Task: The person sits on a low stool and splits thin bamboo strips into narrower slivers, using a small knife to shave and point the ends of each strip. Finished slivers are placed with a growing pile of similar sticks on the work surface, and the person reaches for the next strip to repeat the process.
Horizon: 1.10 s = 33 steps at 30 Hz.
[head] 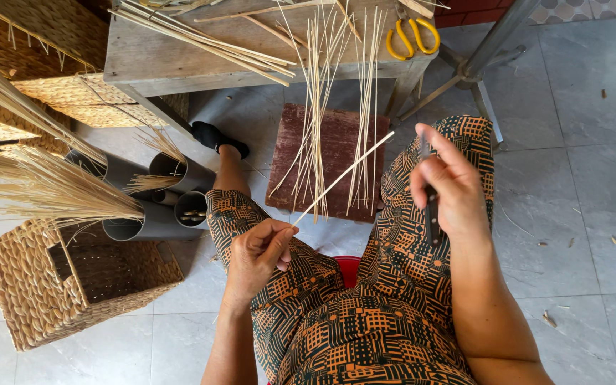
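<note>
Down over the seated person's lap, the left hand (254, 253) pinches the near end of a thin pale reed strip (342, 179) between thumb and fingers, its grip closed tight on it. That strip slants up and to the right, its far end just beside the right hand (447, 185). The right hand's grip is curled shut around a dark-handled knife (432, 207), held upright, with the fingertips resting against it. Both hands hang above knees covered in orange and dark patterned cloth.

Beyond them, more loose reed strips (322, 107) lean from the wooden table (180, 60) down onto a reddish block (336, 157) on the tiled floor. Yellow-handled scissors (411, 36) lie on the table's right end. To the left stand grey pipe sections (158, 214) stuffed with bundles of straw (51, 189), and a woven basket (30, 292) sits open beside them. Woven panels (44, 50) are stacked at the upper left.
</note>
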Available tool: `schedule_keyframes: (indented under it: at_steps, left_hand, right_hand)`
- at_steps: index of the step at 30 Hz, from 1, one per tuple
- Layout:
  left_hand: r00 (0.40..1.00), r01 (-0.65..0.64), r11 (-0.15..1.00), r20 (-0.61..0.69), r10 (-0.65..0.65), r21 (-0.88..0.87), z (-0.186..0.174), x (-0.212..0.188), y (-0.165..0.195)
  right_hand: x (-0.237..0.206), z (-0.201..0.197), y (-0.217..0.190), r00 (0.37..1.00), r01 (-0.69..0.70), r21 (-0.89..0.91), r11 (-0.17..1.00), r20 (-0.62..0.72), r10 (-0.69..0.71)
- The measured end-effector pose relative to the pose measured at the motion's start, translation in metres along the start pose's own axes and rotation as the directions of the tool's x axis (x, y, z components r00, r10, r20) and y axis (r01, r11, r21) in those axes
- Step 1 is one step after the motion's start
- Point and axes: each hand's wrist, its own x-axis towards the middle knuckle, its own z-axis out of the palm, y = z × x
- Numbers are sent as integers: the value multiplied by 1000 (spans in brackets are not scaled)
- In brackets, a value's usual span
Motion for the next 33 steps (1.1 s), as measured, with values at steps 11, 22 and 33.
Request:
schedule_keyframes:
  at_steps: [11,22,33]
  left_hand:
    - [999,-39,996,-11,40,80,1,-3,5]
    - [999,-18,999,38,19,-36,9,-4,3]
    - [996,-17,998,91,23,-68,9,-2,-2]
  right_hand:
    - [-1,27,2,983,-90,-227,970,135,123]
    - [-4,22,21,990,-30,-257,966,125,64]
    - [-10,45,20,919,-162,-81,983,351,181]
